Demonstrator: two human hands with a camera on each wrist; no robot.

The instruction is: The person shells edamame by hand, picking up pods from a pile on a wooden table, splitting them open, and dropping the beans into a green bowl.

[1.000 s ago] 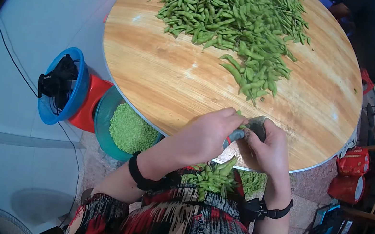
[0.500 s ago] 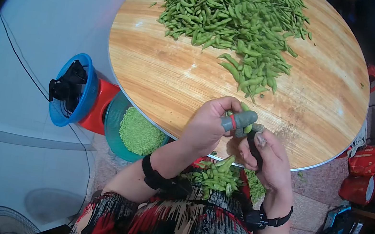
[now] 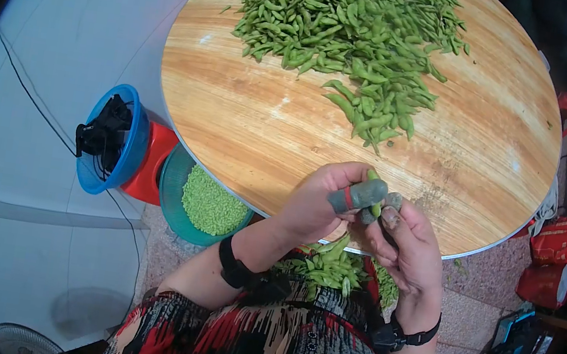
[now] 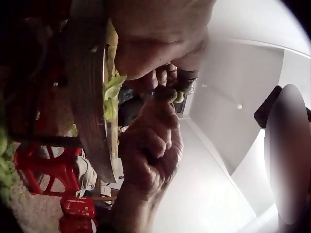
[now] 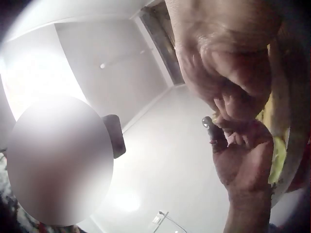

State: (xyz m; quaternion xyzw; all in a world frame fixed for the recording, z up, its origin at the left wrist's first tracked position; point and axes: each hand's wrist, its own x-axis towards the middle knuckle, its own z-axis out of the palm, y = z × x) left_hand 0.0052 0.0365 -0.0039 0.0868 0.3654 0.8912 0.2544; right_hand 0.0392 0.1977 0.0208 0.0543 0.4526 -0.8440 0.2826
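In the head view my left hand [image 3: 313,200] pinches a green soybean pod [image 3: 376,209] under a thumb wearing a grey finger sleeve [image 3: 357,196] with a red band. Fingers of my right hand [image 3: 420,245] are curled at the pod's lower end, the thumb pressed close against it. Both hands are over the near edge of the round wooden table [image 3: 254,129]. The left wrist view has my right hand [image 4: 150,150] meeting the left at the fingertips. From the right wrist, my left hand [image 5: 243,167] appears below the right, the pod mostly hidden.
A big heap of pods [image 3: 343,25] covers the table's far part, trailing toward me. More pods [image 3: 332,265] lie on my lap. At left, a green basin [image 3: 169,207] holds shelled beans [image 3: 213,203], beside a blue basin [image 3: 110,184] with black items. Red bags [image 3: 553,243] stand at right.
A second ago the hands were pressed together with the left thumb mostly hidden. They then drew apart, showing the pod in the left hand; now the right thumb has come in against that pod.
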